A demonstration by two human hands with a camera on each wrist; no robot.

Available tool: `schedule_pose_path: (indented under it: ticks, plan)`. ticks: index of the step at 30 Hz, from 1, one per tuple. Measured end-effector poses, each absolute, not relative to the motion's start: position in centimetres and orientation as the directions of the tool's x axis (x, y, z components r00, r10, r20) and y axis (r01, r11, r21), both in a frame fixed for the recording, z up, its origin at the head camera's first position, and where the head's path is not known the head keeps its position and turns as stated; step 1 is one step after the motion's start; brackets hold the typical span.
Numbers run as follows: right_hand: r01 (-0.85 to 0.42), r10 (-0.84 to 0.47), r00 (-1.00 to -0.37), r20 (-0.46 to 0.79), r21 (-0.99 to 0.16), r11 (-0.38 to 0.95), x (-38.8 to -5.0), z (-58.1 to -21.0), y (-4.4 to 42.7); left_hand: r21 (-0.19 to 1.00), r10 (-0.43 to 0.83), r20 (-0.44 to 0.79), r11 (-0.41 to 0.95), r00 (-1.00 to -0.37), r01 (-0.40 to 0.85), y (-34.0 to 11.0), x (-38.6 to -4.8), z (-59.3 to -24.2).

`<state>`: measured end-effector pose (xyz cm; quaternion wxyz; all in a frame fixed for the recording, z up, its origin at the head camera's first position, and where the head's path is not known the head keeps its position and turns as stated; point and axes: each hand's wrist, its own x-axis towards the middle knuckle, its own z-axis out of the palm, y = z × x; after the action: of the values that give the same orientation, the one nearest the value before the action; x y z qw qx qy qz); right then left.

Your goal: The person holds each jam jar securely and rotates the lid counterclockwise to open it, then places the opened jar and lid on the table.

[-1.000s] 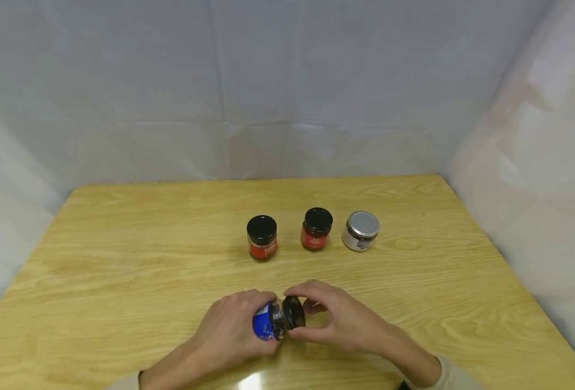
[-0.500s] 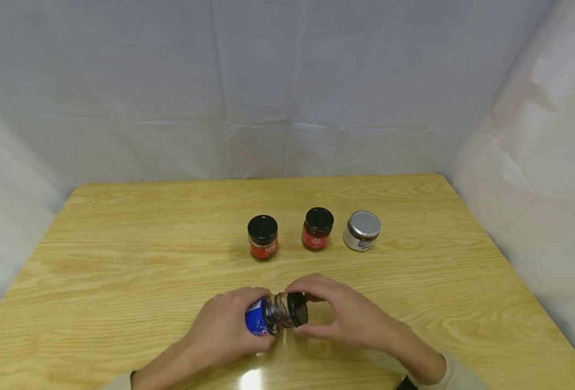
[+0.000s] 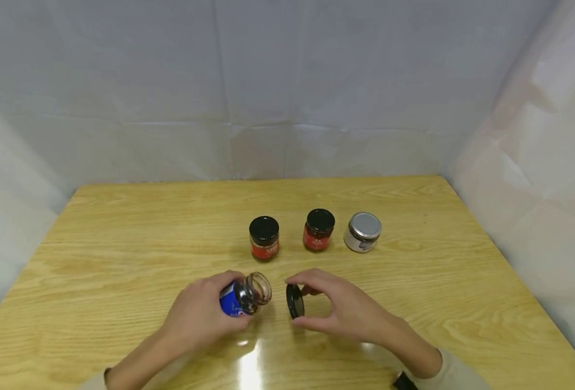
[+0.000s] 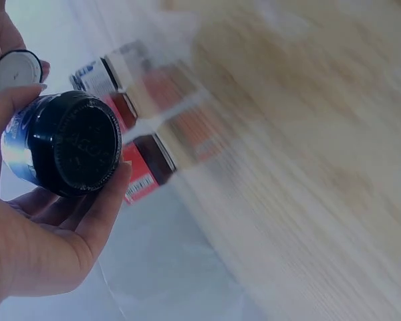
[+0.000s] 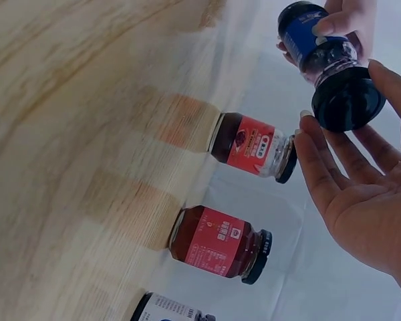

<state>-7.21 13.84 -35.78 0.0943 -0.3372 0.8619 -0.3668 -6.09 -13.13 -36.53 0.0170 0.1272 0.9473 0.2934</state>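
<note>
My left hand (image 3: pixel 202 311) grips a glass jar (image 3: pixel 234 299) with a blue label. The jar is tilted, its uncovered mouth facing right and toward the head camera. Its dark base shows in the left wrist view. A black lid (image 3: pixel 295 301) is pinched at its rim between the thumb and fingers of my right hand (image 3: pixel 346 309). A small gap parts lid from jar in the head view. The lid's pale inside (image 4: pixel 15 72) is visible in the left wrist view, its black top (image 5: pixel 349 100) in the right wrist view.
Behind the hands stand two red-labelled jars with black lids, one on the left (image 3: pixel 265 250) and one in the middle (image 3: pixel 317 240). To their right is a pale-labelled jar (image 3: pixel 360 242) with a silver lid. Pale sheeting (image 3: pixel 287 97) surrounds the wooden table (image 3: pixel 122 244).
The black lid has come off the blue-labelled jar. My left hand has moved left and slightly away from me with the jar, while my right hand keeps the lid almost in place.
</note>
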Motion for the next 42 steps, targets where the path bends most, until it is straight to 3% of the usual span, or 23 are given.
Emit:
schedule_pose_path:
  ticks: [19, 33, 42]
  plan:
    - [-0.469, -0.64, -0.761, 0.101, -0.767, 0.437, -9.0, -36.0, 11.4, 0.579, 0.145, 0.083, 0.798, -0.986, 0.166, -16.9, -8.8, -36.2]
    - [-0.471, -0.672, -0.73, 0.119, -0.801, 0.369, -10.8, -35.8, 8.3, 0.643, 0.074, 0.114, 0.754, -0.991, 0.13, -19.2, -11.0, -37.0]
    - [-0.483, -0.702, -0.702, 0.118, -0.804, 0.348, -11.8, -36.3, 6.2, 0.67, 0.049, 0.072, 0.737, -0.996, 0.085, -20.4, -12.1, -37.3]
